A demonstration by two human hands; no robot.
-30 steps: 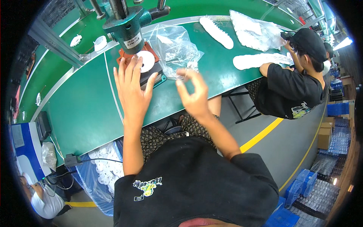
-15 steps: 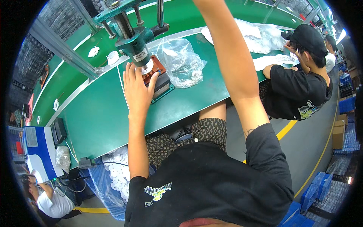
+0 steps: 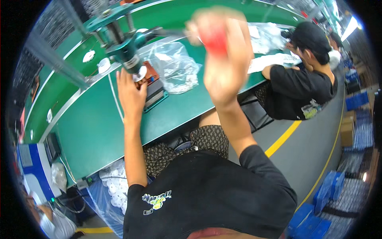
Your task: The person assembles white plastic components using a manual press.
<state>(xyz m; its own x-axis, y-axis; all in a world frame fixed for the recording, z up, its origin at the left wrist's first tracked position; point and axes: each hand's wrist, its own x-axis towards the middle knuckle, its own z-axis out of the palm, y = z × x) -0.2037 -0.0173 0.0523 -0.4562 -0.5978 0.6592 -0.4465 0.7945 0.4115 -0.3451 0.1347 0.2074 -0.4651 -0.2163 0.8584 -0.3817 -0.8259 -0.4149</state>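
A green hand press [image 3: 125, 49] stands at the far left of the bench, with a white round piece [image 3: 140, 74] under its ram. My left hand [image 3: 132, 95] is at its base, fingers and thumb curved around something just below the white piece; what they grip is hidden. An orange-brown fixture plate [image 3: 151, 73] lies right beside those fingers. My right hand [image 3: 229, 67], raised over the bench and smeared by motion, is closed around the red knob [image 3: 215, 38] of the press lever [image 3: 173, 32].
A clear plastic bag [image 3: 171, 65] lies right of the press on the green bench [image 3: 91, 125]. White wrapped goods [image 3: 268, 38] are farther right, where a co-worker [image 3: 298, 83] in black sits. Below the bench, left, a blue bag [image 3: 101, 211] holds white discs [image 3: 117, 191].
My right hand has come down and nearer, bringing the red knob and lever into sight. My left hand stays at the press base, its fingers more bent. The whole view has shifted slightly.
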